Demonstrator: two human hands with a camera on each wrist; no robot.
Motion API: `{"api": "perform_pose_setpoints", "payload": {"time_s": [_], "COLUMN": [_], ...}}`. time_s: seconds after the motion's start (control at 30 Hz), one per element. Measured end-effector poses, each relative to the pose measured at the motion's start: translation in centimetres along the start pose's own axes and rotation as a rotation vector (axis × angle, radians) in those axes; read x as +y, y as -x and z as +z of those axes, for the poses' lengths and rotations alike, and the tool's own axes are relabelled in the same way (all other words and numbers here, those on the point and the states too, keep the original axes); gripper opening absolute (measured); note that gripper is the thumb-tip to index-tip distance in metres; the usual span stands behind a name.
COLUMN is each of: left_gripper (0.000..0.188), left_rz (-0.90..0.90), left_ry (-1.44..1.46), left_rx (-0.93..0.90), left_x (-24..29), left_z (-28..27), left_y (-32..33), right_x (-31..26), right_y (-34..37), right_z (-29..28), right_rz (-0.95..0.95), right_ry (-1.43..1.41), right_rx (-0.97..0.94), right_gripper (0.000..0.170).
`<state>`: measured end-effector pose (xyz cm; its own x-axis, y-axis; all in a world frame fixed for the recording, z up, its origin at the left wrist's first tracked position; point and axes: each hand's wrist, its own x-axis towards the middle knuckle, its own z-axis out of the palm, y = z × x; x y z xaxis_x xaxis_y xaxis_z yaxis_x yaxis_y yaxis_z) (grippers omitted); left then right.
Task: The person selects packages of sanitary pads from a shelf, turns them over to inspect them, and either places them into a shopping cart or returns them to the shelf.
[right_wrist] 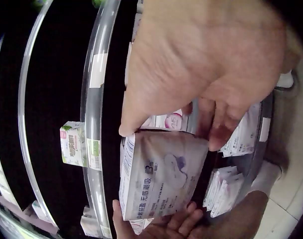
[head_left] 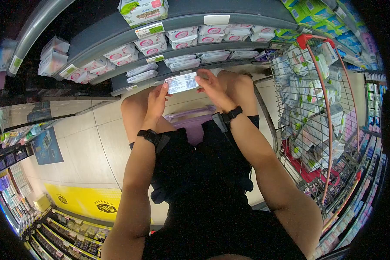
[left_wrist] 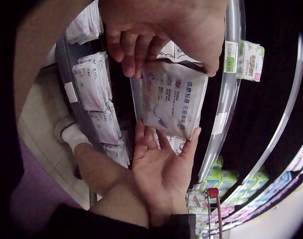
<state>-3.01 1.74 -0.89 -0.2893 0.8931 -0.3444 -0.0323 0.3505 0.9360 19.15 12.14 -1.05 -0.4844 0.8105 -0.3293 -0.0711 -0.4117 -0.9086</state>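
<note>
A white pack of sanitary pads is held between both hands, above the knees and in front of the low shelf. One narrow side with a barcode and small print faces up in the head view. My left hand grips its left end, thumb on the near edge. At the other end my right hand pinches the pack between thumb and fingers. In the right wrist view the broad face of the pack carries dark lettering and a pad drawing. The left wrist view shows its opposite broad face, also printed.
Shelves ahead bear rows of white-and-pink packs and flatter packs. A wire shopping cart full of packs stands close on the right. Between the legs is a purple stool. Yellow floor signage lies at left.
</note>
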Motion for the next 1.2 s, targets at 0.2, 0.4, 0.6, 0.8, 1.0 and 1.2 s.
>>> {"api": "perform_pose_setpoints", "payload": {"time_s": [0.2,0.4,0.6,0.8,1.0,1.2], "left_gripper": [0.062,0.06,0.064,0.065,0.072,0.075], "left_rz": [-0.045,-0.028,0.032,-0.021,0.317,0.257], "left_ry": [0.011,0.117,0.19,0.098,-0.37,-0.261], "left_rx": [0.017,0.014,0.001,-0.166,-0.186,-0.243], "left_x": [0.6,-0.2,-0.1,-1.3,-0.7,0.1], "left_z": [0.4,0.4,0.5,0.1,1.0,0.9], "left_y": [0.1,-0.1,0.1,-0.5,0.4,0.7], "right_x": [-0.6,-0.9,-1.2,-0.5,1.1,1.1], "right_y": [0.7,0.8,1.4,0.7,0.2,0.0], "right_z": [0.8,0.4,1.1,0.5,0.0,-0.2], "right_rz": [-0.067,-0.104,-0.081,-0.026,0.042,0.04], "right_ry": [-0.072,0.111,0.095,0.162,0.045,0.093], "right_rx": [0.006,-0.175,-0.226,-0.098,0.028,-0.005], "right_gripper": [0.062,0.066,0.06,0.05,0.056,0.055]}}
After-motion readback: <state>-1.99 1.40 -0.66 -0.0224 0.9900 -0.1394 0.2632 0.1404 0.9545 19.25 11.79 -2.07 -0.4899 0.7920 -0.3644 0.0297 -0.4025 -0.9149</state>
